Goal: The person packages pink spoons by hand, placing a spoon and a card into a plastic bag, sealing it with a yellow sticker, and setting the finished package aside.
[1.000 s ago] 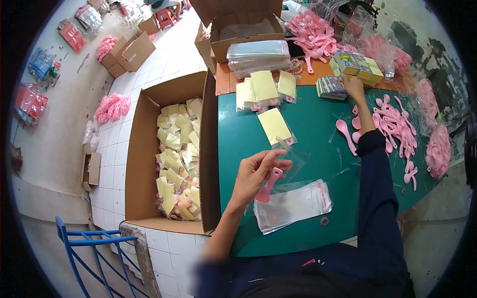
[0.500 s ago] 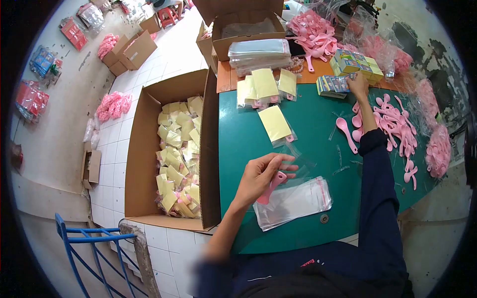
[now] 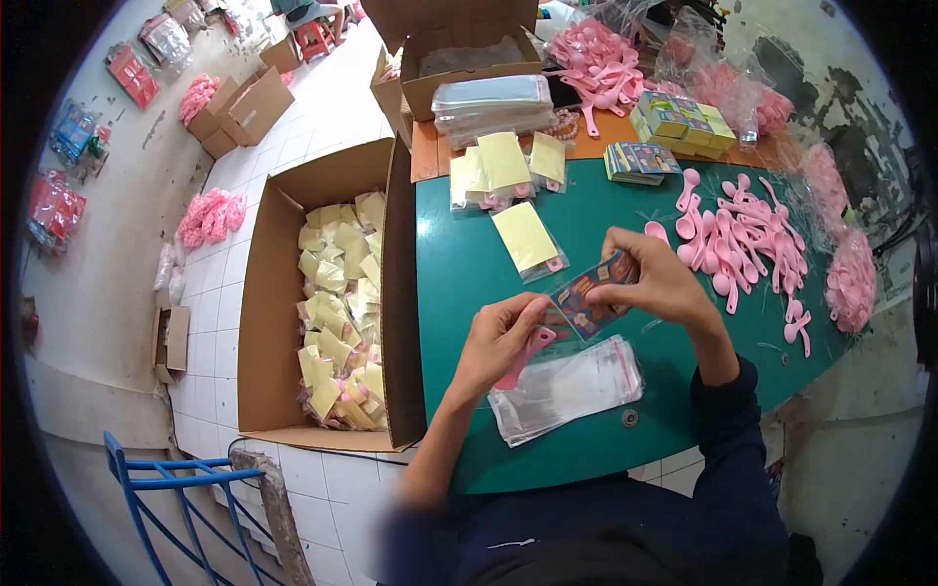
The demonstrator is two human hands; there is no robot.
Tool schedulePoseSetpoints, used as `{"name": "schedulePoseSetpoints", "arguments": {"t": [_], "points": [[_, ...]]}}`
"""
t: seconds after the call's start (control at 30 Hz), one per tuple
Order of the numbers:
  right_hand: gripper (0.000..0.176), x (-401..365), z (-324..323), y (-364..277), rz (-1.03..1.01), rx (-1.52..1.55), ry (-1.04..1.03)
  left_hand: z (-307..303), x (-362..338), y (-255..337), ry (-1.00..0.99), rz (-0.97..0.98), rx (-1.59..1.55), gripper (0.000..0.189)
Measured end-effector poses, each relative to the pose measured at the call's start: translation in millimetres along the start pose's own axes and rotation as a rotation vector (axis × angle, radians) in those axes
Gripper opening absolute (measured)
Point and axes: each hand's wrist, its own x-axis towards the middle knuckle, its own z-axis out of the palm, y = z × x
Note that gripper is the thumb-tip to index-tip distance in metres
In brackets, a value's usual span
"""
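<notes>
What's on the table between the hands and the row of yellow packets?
A single yellow packet, alone on the green table, in the head view.

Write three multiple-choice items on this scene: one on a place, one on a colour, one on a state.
1. Relative to the table, the open cardboard box stands: A on it; B on the floor to its left; C behind it.
2. The table is: A green; B red; C white.
3. The right hand: A lies flat, empty; B pinches a printed card; C grips scissors.
1 B: it sits on floor tiles at the table's left edge.
2 A: green shows around both hands.
3 B: its fingers close on the card, beside the left hand holding a pink spoon.
</notes>
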Motion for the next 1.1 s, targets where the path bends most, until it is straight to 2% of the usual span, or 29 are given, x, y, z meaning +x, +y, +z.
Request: {"name": "schedulePoseSetpoints", "arguments": {"t": [0.1,0.2,0.3,0.4,0.5,0.57,0.67,0.7,0.8,0.9,1.0,1.1], "points": [[0.036,-6.5,2.7,-2.4,-0.025,-0.273,0.012,-3.8,4.5,-11.2,-0.021,0.045,0.191,0.030],[0.034,-10.5,4.7,-2.8,-0.035,-0.317,-0.113,-1.1,3.6,-7.9,-0.057,0.106,0.390,0.029],[0.029,-16.9,2.7,7.0,-0.144,-0.084,-0.142,-5.3,3.9,-8.7,-0.072,0.059,0.423,0.028],[0.026,-22.2,-14.2,3.3,0.020,0.077,-0.118,-6.5,0.8,-1.7,-0.009,0.028,0.348,0.027],[0.019,-22.3,-13.1,3.0,-0.028,-0.159,-0.138,-6.6,0.9,-7.9,-0.070,0.091,0.290,0.026],[0.013,-24.4,0.5,3.8,-0.098,-0.253,-0.079,0.4,-1.2,-6.1,-0.086,0.129,0.293,0.025],[0.013,-29.5,14.5,6.3,-0.090,-0.205,-0.125,2.5,-2.2,-10.3,-0.092,0.157,0.356,0.027],[0.014,-31.7,17.9,8.0,-0.114,-0.243,-0.039,1.8,-1.9,-11.7,-0.092,0.161,0.388,0.028],[0.017,-33.5,16.9,-0.2,-0.077,-0.173,-0.103,4.0,-4.5,-7.3,-0.151,0.121,0.357,0.036],[0.017,-29.5,25.0,9.2,-0.163,-0.342,-0.146,7.8,-9.7,-3.5,-0.179,0.152,0.447,0.050],[0.021,-28.9,34.0,24.4,-0.259,-0.236,-0.215,14.2,-16.3,-5.2,-0.057,0.185,0.639,0.063],[0.027,-36.5,36.6,24.2,-0.126,-0.101,-0.289,15.2,-32.4,16.2,-0.114,0.057,0.652,0.070]]}}
